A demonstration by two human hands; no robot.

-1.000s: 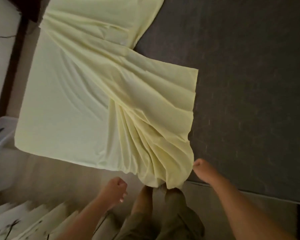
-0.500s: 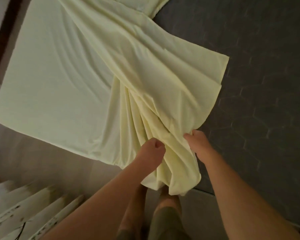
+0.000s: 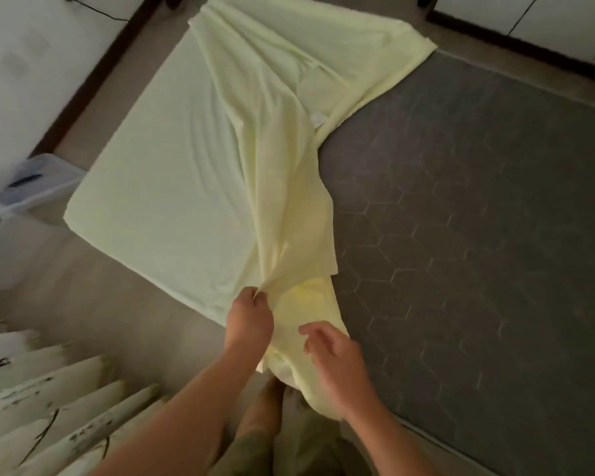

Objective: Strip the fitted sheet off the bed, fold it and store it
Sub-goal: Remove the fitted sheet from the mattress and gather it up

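A pale yellow fitted sheet (image 3: pixel 172 187) still covers the left part of the mattress, while its right half is pulled back in a bunched band running from the far corner down to me. The bare grey mattress (image 3: pixel 478 235) with a hexagon quilt pattern shows on the right. My left hand (image 3: pixel 249 317) pinches gathered folds of the sheet at the near edge. My right hand (image 3: pixel 337 359) hovers with fingers spread over the hanging end of the sheet, just touching or just above it.
A clear plastic storage box (image 3: pixel 28 187) sits on the floor at the left by the wall. Light patterned fabric or panels (image 3: pixel 49 407) lie at the lower left. My feet (image 3: pixel 272 403) stand on the wooden floor at the bed's near edge.
The view has lifted and pulled back. My left hand has closed on the sheet's folds and drawn them toward me. My right hand has let go and now hovers open lower down.
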